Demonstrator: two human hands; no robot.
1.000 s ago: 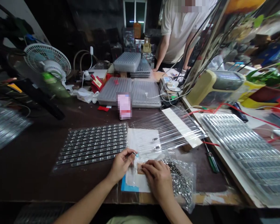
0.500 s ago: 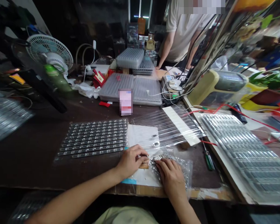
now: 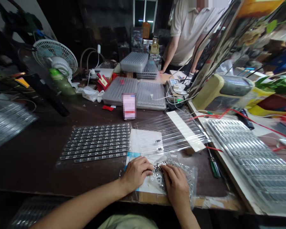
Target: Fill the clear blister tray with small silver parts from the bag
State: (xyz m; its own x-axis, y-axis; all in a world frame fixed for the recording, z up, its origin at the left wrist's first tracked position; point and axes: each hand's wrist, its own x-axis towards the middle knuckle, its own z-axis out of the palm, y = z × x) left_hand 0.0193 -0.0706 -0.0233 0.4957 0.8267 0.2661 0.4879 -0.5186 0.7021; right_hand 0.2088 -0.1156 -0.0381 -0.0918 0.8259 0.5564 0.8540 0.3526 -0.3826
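Note:
My left hand is closed, thumb and fingers pinched together at the left edge of a heap of small shiny metal parts. Whatever its fingertips hold is too small to make out. Across the heap, my right hand has its curled fingers down among the parts, the fingertips pressed together; what they grip is hidden. The parts lie on and in a clear plastic bag, over a white sheet. Beyond my hands, two small dark metal pieces sit on a clear ribbed tray.
To the left lies a tray filled with rows of metal pieces. A phone stands behind. On the right are a green-handled screwdriver and stacked clear trays. A fan stands back left; another person leans at the far table.
My left hand has moved slightly down and right, against the heap. My right hand stays at the parts, its fingers shifted slightly. The view has tilted a little.

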